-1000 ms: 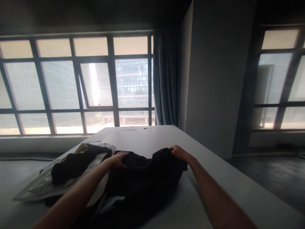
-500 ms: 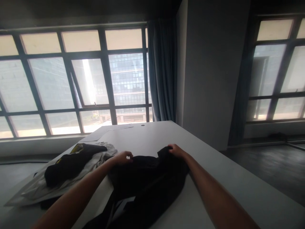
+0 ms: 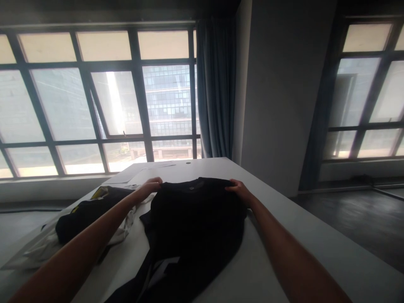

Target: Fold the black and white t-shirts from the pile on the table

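Observation:
A black garment (image 3: pixel 192 227) lies spread on the white table (image 3: pixel 296 252) in front of me. My left hand (image 3: pixel 150 186) grips its far left corner. My right hand (image 3: pixel 237 189) grips its far right corner. Between the two hands the far edge of the cloth is pulled fairly straight. A pale label or lining shows near the garment's near end, at the bottom of the picture.
To the left lies a pile of clothes (image 3: pixel 85 214), dark and light with a yellow patch, on a clear plastic bag (image 3: pixel 25 252). Sheets of paper (image 3: pixel 132 174) rest at the table's far end. Beyond stand large windows, a blue curtain (image 3: pixel 214 92) and a grey pillar.
Both hands have moved away from me and apart, drawing the bunched black garment out flat across the table. Its far edge now reaches further toward the window.

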Action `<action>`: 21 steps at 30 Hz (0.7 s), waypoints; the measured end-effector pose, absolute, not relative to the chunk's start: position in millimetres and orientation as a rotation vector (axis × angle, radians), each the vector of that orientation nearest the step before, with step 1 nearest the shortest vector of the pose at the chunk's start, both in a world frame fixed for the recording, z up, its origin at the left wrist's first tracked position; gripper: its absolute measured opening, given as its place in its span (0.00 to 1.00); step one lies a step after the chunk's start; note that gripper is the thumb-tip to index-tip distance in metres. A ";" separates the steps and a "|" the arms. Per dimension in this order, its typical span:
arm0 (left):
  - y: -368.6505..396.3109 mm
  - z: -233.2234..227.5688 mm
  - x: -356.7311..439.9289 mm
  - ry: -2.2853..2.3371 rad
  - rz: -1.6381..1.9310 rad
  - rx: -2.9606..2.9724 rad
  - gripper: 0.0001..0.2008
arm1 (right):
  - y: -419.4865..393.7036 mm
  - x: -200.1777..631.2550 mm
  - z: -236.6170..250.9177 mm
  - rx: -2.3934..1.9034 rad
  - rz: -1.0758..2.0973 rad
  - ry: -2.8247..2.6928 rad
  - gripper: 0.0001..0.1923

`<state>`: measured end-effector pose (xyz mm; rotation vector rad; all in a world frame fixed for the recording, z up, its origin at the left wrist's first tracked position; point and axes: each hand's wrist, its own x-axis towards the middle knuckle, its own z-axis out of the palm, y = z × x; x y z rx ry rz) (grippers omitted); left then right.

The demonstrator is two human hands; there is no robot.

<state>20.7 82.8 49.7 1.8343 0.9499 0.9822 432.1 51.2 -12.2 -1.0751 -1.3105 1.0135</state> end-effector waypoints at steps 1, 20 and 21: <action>80.8 49.0 19.9 1.036 1.026 1.940 0.05 | 52.6 432.9 -12.6 -1.101 0.981 -1.329 0.17; 62.3 98.3 -12.6 1.208 -0.248 2.316 0.13 | 37.4 445.7 10.0 -1.243 1.546 -1.780 0.21; 69.7 106.6 -11.6 1.271 -0.240 2.322 0.13 | 40.9 445.6 18.1 -1.302 1.535 -1.855 0.20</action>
